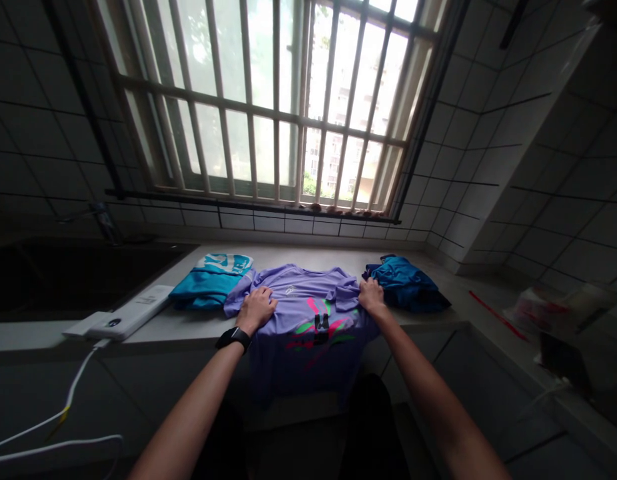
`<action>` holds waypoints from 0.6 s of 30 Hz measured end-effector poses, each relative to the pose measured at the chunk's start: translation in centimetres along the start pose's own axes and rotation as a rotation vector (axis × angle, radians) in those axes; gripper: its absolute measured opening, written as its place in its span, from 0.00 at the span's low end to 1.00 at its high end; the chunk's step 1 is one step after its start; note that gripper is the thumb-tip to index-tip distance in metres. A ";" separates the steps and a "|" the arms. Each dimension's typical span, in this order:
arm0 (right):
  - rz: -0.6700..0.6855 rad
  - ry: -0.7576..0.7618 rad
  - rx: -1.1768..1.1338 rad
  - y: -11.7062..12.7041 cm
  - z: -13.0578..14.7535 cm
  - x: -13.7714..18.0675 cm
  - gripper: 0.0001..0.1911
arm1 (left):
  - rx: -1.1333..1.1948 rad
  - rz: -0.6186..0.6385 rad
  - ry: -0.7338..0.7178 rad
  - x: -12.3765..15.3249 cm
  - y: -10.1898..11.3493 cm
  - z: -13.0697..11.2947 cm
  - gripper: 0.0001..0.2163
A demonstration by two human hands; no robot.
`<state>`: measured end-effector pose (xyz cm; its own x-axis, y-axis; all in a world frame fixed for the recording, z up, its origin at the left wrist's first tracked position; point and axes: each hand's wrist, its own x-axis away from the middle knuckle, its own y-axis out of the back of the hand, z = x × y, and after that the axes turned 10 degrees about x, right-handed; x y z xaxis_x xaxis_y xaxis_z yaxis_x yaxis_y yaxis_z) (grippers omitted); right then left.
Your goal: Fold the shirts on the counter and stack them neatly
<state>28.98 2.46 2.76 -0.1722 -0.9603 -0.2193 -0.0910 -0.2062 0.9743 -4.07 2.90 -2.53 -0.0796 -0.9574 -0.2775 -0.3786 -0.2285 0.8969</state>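
Left of the lilac T-shirt [308, 313], I see a white charger [121, 315] and a folded teal shirt [211, 283]. On the shirt, my left hand [256, 310] presses down with curled fingers, though I cannot tell whether it pinches cloth, while my right hand [372, 298] pinches the shoulder edge. A crumpled blue garment [404, 285] lies just right of the shirt.

Single head-worn view, facing forward and down over purple T-shirt [308, 320] on countertop [308, 255], toward barred window [268, 100].
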 end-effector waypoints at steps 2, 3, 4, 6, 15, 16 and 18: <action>-0.023 -0.016 0.091 0.3 -0.1 0.1 0.22 | 0.000 0.010 0.006 0.0 0.1 -0.1 0.21; -0.033 0.014 0.085 0.2 0.1 0.1 0.23 | -0.002 0.014 0.009 0.0 0.2 -0.1 0.21; -0.028 0.068 0.055 0.0 0.4 0.2 0.24 | -0.005 0.016 0.010 0.0 0.2 -0.1 0.21; 0.047 0.210 -0.019 -0.7 1.2 0.4 0.26 | -0.013 0.011 0.014 0.0 0.2 -0.1 0.20; 0.077 0.372 -0.218 -2.4 1.0 0.0 0.19 | -0.032 -0.004 0.015 0.0 0.0 0.0 0.18; 0.048 0.383 -0.269 -2.1 0.7 -0.2 0.15 | -0.036 -0.003 0.016 -0.1 -0.1 0.0 0.18; 0.037 0.416 -0.398 -1.6 0.4 -0.6 0.14 | -0.043 -0.003 0.015 -0.1 -0.1 0.0 0.18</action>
<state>28.84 3.48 1.33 0.2391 -0.9448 -0.2239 0.2973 -0.1482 0.9432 -4.00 3.06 -2.57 -0.0645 -0.9593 -0.2750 -0.3384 -0.2382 0.9103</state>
